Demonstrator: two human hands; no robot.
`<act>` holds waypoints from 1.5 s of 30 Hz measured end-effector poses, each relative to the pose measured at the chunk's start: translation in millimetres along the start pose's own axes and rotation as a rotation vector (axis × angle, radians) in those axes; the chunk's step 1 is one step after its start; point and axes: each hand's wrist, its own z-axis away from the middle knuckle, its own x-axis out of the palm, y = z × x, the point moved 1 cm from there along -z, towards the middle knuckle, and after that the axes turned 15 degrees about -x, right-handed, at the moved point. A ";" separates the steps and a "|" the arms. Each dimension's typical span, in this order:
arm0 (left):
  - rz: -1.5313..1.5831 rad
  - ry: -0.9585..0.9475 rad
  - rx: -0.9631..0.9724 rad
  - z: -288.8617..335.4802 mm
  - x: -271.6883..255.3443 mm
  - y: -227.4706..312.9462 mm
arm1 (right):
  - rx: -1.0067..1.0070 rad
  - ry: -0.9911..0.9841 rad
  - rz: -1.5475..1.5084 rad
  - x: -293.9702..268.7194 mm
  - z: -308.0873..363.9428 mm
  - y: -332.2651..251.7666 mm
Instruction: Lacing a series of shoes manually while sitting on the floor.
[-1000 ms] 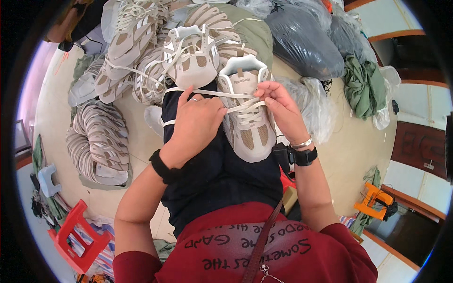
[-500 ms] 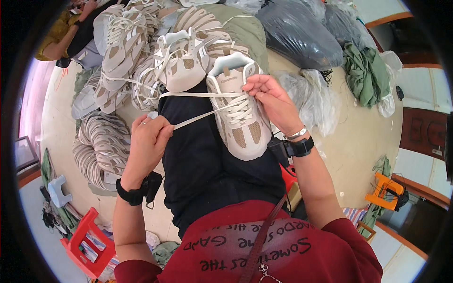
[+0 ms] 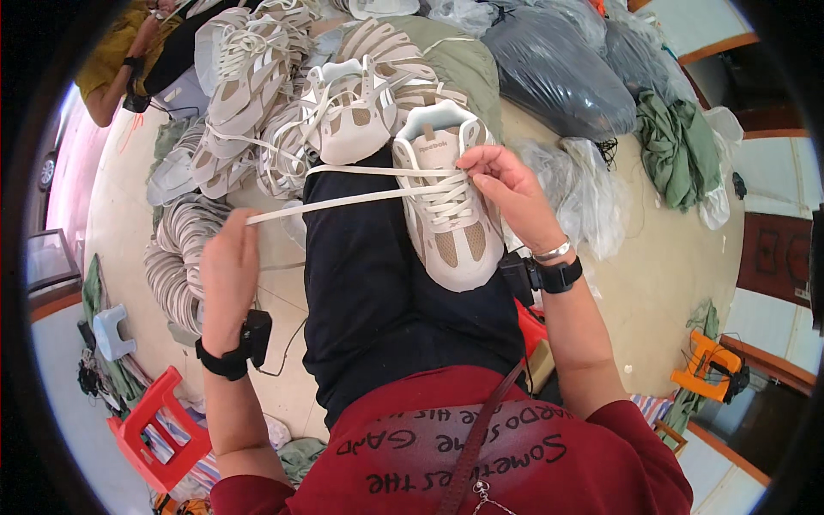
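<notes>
The beige-and-white shoe upper with mesh panels (image 3: 448,219) lies on dark cloth trousers (image 3: 378,309); left of it, the left hand (image 3: 228,275), nearly closed, pinches a straight, flat cream lace (image 3: 330,207); at its right edge the right hand (image 3: 512,190) touches it, half curled, and I can't tell its grip; crumpled clear plastic (image 3: 579,202) lies farther right.

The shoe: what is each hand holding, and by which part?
Left hand: the lace, well left of the shoe. Right hand: at the top of the lacing; whether it pinches lace or shoe cannot be told.
</notes>
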 end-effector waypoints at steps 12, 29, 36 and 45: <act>0.822 0.058 -0.254 2.4 -67.9 -12.8 | -0.397 -0.399 0.887 45.9 -13.7 -39.7; 0.454 0.048 -0.190 -2.7 -27.1 6.0 | -0.494 0.227 -0.714 -69.0 63.0 -81.2; 0.219 -0.119 0.064 10.2 12.9 84.0 | -0.016 0.722 0.180 -74.7 81.6 -66.6; 0.007 -0.315 0.686 25.4 36.5 188.8 | -0.180 0.058 0.246 16.1 50.5 -68.1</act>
